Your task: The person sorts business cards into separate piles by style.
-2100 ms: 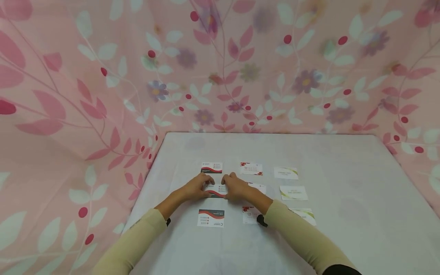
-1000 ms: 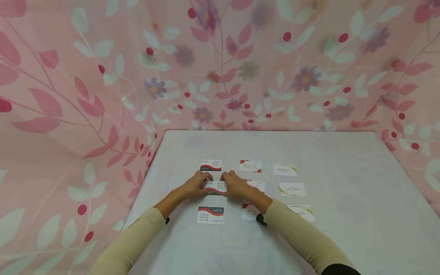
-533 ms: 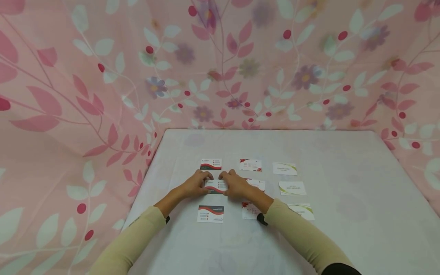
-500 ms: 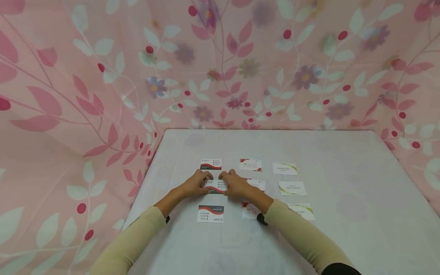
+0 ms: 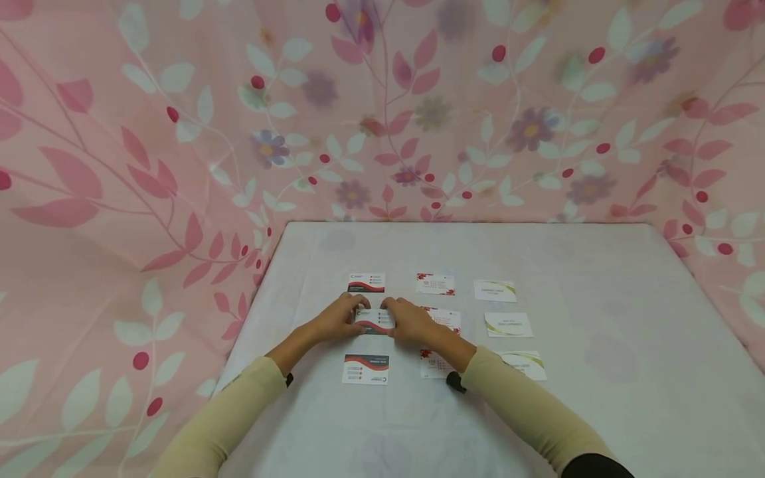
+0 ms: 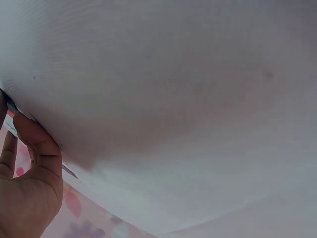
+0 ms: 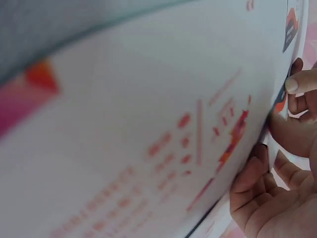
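A white business card [image 5: 375,320] with a red and dark wave lies in the middle of the left column in the head view. My left hand [image 5: 336,318] holds its left edge, thumb at the near corner and curled fingers at the far one. On the opposite side, my right hand [image 5: 411,321] holds the right edge in the same way. Matching wave cards lie beyond it [image 5: 366,283] and nearer to me [image 5: 366,370]. The left wrist view catches my left hand [image 6: 32,186] at its lower left; only a sliver of the card shows there.
Red floral cards [image 5: 435,284] form a middle column, partly covered by my right hand and forearm. Cards with green curves [image 5: 508,324] make a right column, the nearest partly behind my sleeve. A white cloth covers the table [image 5: 609,312]; a pink floral curtain [image 5: 466,99] surrounds it.
The head view has tilted slightly, so the table and cards sit a little higher in it. Both hands stay at the same card, with hardly any movement.
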`<state>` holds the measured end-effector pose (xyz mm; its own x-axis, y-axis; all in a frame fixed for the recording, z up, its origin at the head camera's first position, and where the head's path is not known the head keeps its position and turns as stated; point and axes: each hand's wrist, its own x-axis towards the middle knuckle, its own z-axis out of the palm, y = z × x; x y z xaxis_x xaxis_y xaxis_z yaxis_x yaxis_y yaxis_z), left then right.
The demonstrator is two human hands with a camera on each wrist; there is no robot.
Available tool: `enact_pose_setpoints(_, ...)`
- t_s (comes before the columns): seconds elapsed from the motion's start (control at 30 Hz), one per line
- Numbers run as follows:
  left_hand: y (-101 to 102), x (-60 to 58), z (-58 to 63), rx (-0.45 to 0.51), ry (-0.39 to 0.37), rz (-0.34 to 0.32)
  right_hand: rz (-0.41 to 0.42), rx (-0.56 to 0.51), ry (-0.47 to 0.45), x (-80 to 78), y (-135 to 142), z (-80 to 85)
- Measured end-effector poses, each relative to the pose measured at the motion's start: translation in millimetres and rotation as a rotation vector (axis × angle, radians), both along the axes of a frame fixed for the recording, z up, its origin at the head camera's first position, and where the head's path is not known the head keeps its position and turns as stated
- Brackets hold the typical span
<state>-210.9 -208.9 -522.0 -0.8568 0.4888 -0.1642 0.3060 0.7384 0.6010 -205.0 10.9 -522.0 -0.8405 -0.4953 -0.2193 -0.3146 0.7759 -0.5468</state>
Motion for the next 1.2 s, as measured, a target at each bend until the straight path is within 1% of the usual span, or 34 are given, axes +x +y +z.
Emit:
enact_pose_setpoints(0.07,0.0,-0.5,0.3,-0.009,0.009,-0.014,-0.008,-0.029,-0.016,-0.2,1.7,1.8)
enact_pose_setpoints(0.2,-1.5,0.3,0.1,-0.019,0.021,-0.021,-0.065,-0.148,-0.095,-3.6,5.3,3.1)
enact_pose_setpoints(0.4,-6.6,0.5,-1.2,0.001,0.128,-0.035,-0.182,-0.324,-0.217,-11.2,9.7,3.5)
enact_pose_setpoints(0.47,-8.6,0.9,-2.0,0.014,0.154,-0.044,-0.216,-0.376,-0.264,-11.6,11.2,3.3)
enact_pose_setpoints(0.53,-10.1,1.9,-1.9,0.035,0.166,-0.050,-0.232,-0.425,-0.295,-10.9,12.2,3.4)
enact_pose_setpoints(0.6,-11.4,3.0,-1.3,0.060,0.170,-0.049,-0.219,-0.440,-0.270,-9.9,13.3,3.4)
enact_pose_setpoints(0.63,-12.1,3.5,-1.0,0.070,0.170,-0.048,-0.199,-0.429,-0.235,-9.1,13.6,3.0)
enact_pose_setpoints(0.77,-14.8,4.6,0.0,0.094,0.160,-0.036,-0.085,-0.350,-0.046,-5.2,14.1,3.2)
enact_pose_setpoints(0.83,-16.0,5.1,0.5,0.097,0.155,-0.032,-0.036,-0.311,0.014,-3.2,14.3,4.1)
enact_pose_setpoints(0.93,-16.9,6.2,1.8,0.106,0.150,-0.031,0.005,-0.291,0.036,-0.9,15.1,6.7)
enact_pose_setpoints(1.0,-17.1,6.6,1.9,0.118,0.155,-0.040,0.014,-0.280,0.036,0.4,15.8,7.7)
enact_pose_setpoints(1.2,-19.1,6.5,0.8,0.163,0.190,-0.049,0.009,-0.278,0.038,3.3,16.1,9.1)
